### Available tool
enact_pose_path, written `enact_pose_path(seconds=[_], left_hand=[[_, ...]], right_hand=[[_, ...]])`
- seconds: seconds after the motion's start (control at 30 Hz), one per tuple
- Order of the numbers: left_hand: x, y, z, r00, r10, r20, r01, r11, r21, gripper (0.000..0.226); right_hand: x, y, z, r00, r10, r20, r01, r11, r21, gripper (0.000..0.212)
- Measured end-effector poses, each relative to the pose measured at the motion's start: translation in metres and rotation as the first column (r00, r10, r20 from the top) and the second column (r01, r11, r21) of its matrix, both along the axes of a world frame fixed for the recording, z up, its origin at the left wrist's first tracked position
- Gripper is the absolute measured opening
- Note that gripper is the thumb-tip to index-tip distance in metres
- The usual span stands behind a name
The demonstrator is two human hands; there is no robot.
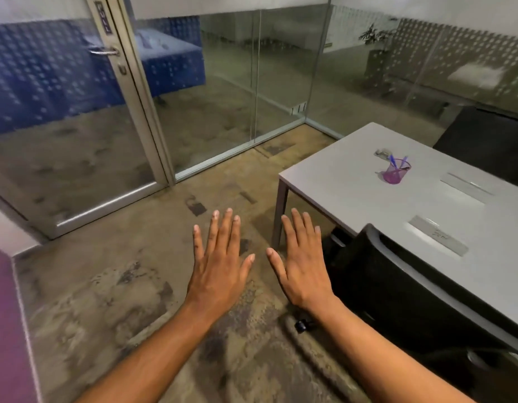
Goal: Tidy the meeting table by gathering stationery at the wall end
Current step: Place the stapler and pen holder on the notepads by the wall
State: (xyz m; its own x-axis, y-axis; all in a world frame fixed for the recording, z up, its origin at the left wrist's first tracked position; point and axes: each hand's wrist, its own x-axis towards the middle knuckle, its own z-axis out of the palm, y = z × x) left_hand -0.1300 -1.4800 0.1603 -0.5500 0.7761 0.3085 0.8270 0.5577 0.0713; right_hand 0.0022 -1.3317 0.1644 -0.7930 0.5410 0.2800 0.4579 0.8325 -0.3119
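Left hand (pixel 220 264): flat, fingers spread, holding nothing
Right hand (pixel 303 264): likewise
Purple mesh pen cup (pixel 395 171): blue pens inside
Small grey object behind cup (pixel 382 153): unidentifiable

Grey table (pixel 353 181) at right, square metal leg (pixel 281 210) at the near-left corner, standing on a mottled concrete floor (pixel 112 286). On the top: a purple see-through pen cup (pixel 395 173) upright with blue pens (pixel 393 161) in it, near the table's far end. Just behind the cup, a small silvery item (pixel 382 153), too blurred to tell what. Two grey flush panels in the top: one (pixel 467 187) right of the cup, one (pixel 439 235) nearer, with faint writing. Black chair (pixel 397 286) tucked against the near edge.
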Motion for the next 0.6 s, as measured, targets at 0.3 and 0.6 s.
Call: enact_pose_path(seconds=[0.3,0.6], left_hand=[[-0.083,0.0,-0.022,0.999,0.005,0.051,-0.003,0.999,-0.05,0.084],[-0.215,0.071,-0.042,0.999,-0.012,0.034,0.017,0.989,-0.145,0.083]], right_hand=[[-0.093,0.005,-0.016,0.999,0.013,0.031,-0.013,1.0,-0.024,0.075],[-0.228,0.078,-0.05,1.0,-0.013,0.011,0.014,0.995,-0.101,0.075]])
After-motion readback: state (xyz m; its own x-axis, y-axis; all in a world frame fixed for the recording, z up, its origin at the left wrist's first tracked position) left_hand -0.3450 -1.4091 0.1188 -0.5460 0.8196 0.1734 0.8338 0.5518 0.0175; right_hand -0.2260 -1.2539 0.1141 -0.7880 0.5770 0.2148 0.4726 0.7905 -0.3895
